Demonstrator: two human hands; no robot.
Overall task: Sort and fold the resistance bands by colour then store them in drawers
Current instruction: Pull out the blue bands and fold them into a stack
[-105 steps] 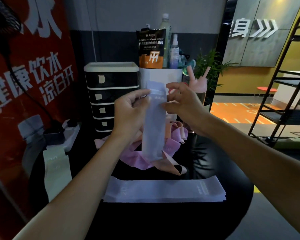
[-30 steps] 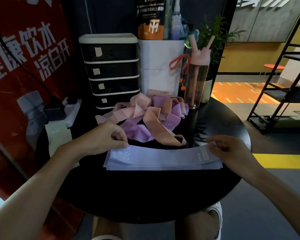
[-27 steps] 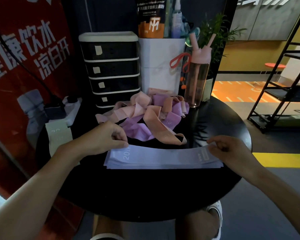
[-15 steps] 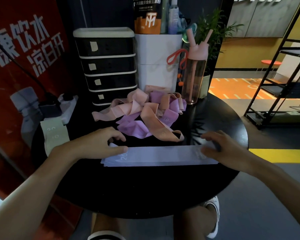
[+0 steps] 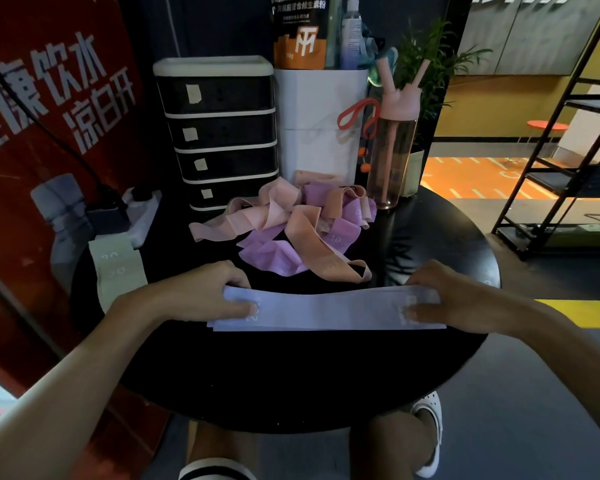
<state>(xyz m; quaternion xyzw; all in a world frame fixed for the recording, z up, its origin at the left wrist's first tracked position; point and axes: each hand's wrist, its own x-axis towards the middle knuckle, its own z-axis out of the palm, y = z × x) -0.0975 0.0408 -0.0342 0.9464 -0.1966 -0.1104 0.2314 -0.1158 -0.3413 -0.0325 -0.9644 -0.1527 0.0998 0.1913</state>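
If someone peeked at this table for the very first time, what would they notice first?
Probably the two hands, left hand and right hand, each pressing one end of a flat stack of pale lilac bands at the near side of the round black table. Just behind it lies a jumbled heap of pink, purple and peach bands. At the back stands a black drawer unit with all its drawers closed.

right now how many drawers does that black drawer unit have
4, stacked in the black drawer unit: top drawer, second drawer, third drawer, bottom drawer, partly hidden by bands.
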